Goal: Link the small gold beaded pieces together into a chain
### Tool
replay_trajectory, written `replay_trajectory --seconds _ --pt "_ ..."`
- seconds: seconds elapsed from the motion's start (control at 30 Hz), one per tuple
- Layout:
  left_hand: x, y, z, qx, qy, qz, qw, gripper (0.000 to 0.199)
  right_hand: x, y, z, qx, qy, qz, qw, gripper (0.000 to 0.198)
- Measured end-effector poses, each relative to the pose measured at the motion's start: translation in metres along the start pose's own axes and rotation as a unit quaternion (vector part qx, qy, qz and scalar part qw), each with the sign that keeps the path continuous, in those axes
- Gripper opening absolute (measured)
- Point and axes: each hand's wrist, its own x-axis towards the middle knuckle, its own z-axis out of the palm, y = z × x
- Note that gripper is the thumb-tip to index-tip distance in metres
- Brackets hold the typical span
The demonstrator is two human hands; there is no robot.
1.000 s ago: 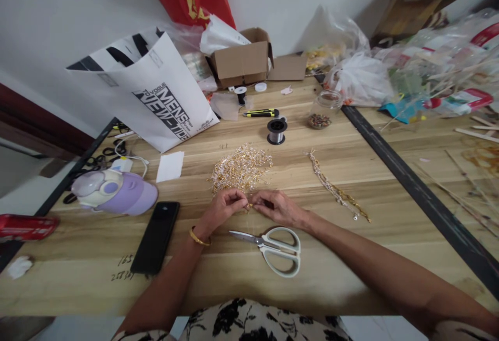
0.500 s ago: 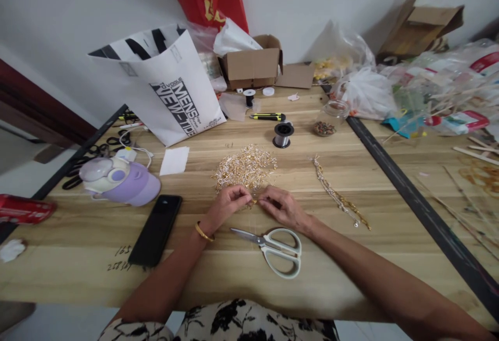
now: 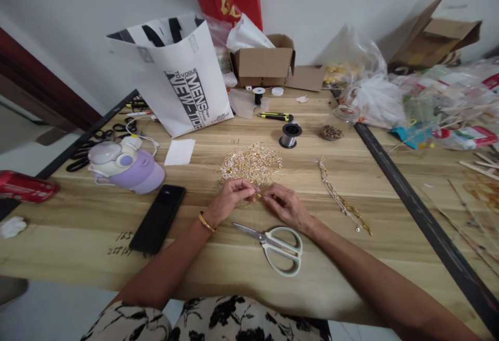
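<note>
One small gold-coloured piece (image 3: 259, 195) is pinched by the fingers of the left hand (image 3: 233, 196) and right hand (image 3: 284, 204), between one gold-and-clear trinket heap (image 3: 251, 161) and one pair of white-handled scissors (image 3: 264, 237).

Scissors (image 3: 264, 237) obstruct the lower centre. Right of centre, a hand fits between the right hand (image 3: 287, 206) and chains (image 3: 338, 199).
</note>
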Motion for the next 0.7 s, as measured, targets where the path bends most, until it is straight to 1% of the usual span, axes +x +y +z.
replay_trajectory --seconds 0.2,0.33,0.57,0.7 --pt "0.001 -0.003 0.005 -0.115 0.013 -0.023 0.993 0.016 0.0 -0.001 0.0 -0.002 -0.005 0.004 1.0 0.012" --pt "0.002 -0.001 0.007 -0.157 0.016 -0.042 0.987 0.02 -0.001 0.0 0.001 -0.005 -0.004 0.002 1.0 0.012" --pt "0.002 -0.001 0.009 -0.129 0.03 -0.043 0.99 0.023 -0.001 0.001 0.002 -0.002 -0.005 0.003 1.0 0.012" --pt "-0.001 0.001 0.012 -0.068 0.042 -0.036 0.996 0.02 -0.001 0.001 0.001 0.002 -0.013 0.002 1.0 0.014"
